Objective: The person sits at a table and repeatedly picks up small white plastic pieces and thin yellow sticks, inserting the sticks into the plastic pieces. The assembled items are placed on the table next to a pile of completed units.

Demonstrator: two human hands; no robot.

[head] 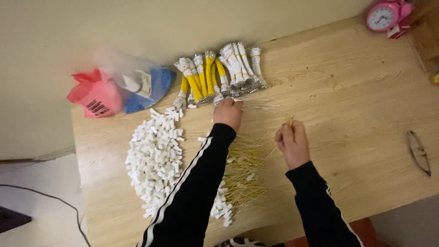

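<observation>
Your left hand (227, 113) is stretched forward across the counter (347, 105), knuckles up and fingers curled down at the near ends of the bundles (219, 75), a row of yellow and white wire bunches just beyond that grip; you cannot tell whether the fingers actually clasp a bundle or only press on one. Your right hand (292, 142) is drawn back, well apart from the left, its grip pinched shut on a few thin yellow wires (290, 121) that stick up from the fingertips. Between and beneath both forearms lies a loose spread of more yellow strands (247, 169). Left of your left arm sits a heap of small white plugs (155, 160), and further left beyond it a red bag (97, 97) against a clear bag of blue bits (151, 84). Far to the right of your right grip lie glasses (419, 152), and a pink clock (383, 16) stands at the far corner.
</observation>
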